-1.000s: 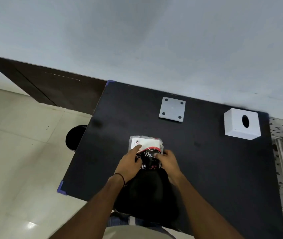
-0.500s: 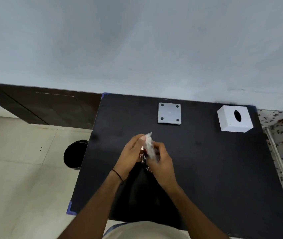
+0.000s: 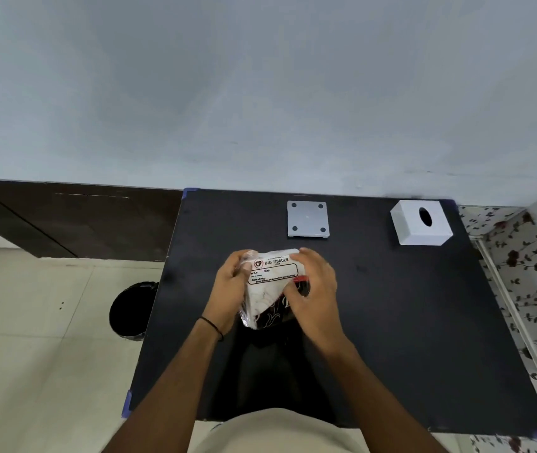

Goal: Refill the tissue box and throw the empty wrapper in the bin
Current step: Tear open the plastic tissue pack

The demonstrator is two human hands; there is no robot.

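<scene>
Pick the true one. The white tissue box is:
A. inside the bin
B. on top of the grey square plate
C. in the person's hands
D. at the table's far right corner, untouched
D: the white tissue box sits alone at the far right corner of the table, while both hands hold the tissue pack.

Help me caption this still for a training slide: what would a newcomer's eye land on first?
First, the two hands, left hand and right hand, gripping a plastic-wrapped tissue pack above the middle of the black table. Next, the white tissue box at the table's far right corner, with a grey square plate to its left. A black bin stands on the floor left of the table.
</scene>
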